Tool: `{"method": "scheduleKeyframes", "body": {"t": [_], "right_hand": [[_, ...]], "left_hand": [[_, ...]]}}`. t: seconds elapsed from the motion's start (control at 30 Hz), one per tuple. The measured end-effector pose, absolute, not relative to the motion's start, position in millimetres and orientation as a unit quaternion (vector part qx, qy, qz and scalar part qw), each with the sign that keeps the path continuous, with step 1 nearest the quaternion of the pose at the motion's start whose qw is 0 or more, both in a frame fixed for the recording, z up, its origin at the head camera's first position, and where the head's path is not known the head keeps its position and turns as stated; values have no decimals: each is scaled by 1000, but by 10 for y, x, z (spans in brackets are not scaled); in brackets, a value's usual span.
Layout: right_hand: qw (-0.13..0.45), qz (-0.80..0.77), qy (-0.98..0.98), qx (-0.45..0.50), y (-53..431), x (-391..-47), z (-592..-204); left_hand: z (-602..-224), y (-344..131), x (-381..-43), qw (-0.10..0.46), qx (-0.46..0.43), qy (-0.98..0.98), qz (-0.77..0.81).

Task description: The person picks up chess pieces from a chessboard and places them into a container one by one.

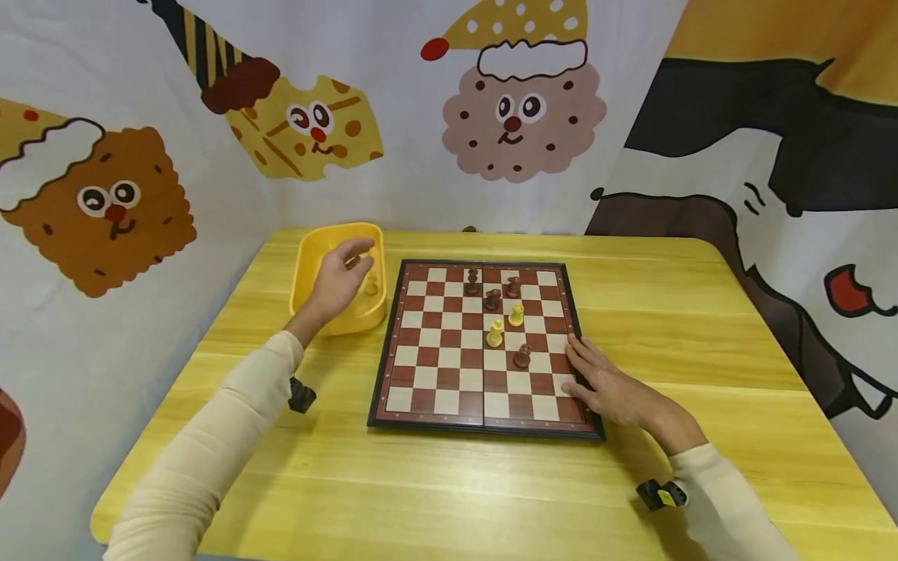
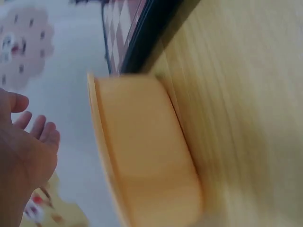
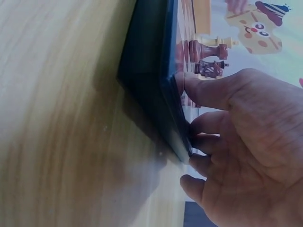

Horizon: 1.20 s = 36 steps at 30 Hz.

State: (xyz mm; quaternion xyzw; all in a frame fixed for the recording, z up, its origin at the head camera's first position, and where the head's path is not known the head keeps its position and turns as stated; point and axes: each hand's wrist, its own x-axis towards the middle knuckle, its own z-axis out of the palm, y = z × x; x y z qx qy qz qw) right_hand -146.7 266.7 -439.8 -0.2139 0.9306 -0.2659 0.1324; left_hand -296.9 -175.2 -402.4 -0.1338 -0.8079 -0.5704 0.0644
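A brown-and-cream chessboard [image 1: 449,358] with a dark rim lies flat on the table. Several dark brown chess pieces [image 1: 473,282] and two yellow ones [image 1: 495,333] stand on its far and right parts. My left hand [image 1: 338,282] hovers over a yellow plastic bin [image 1: 305,273], and the left wrist view shows loosely bent fingers with nothing visible between them. Pale yellow pieces [image 1: 371,284] show inside the bin, partly hidden by that hand. My right hand [image 1: 613,389] rests on the board's right edge, thumb and fingertips touching its top.
A yellow wood-patterned table [image 1: 701,327] carries the board and the bin, which stands just left of the board. Behind the table hangs a white cloth [image 1: 407,179] printed with cartoon biscuits and cheese. Black wrist cameras [image 1: 302,396] sit on both forearms.
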Motion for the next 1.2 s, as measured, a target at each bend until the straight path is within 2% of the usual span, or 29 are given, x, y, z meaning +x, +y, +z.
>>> {"method": "scheduleKeyframes", "body": {"t": [0.13,0.5,0.63,0.97,1.2], "right_hand": [[128,-263,931,-219,2661,-1487,-4379],[138,-246,934,-217,2619,-1468,-4374],[137,-248,935,-212,2641,-1462,-4356],[133,-248,937,-208,2646,-1446,-4356],[133,-246,939,-201,2632,-1465,-4348]], "left_hand": [[-4037,-1431,-2858,52,-202,-814,-542],[-4188,-595,-2599,-179,-284,-782,-525],[-4298,-400,-2614,-238,-286,-746,-553],[-4401,-266,-2612,-299,-275,-684,-606],[-4382,-284,-2591,-296,-297,-709,-567]]}}
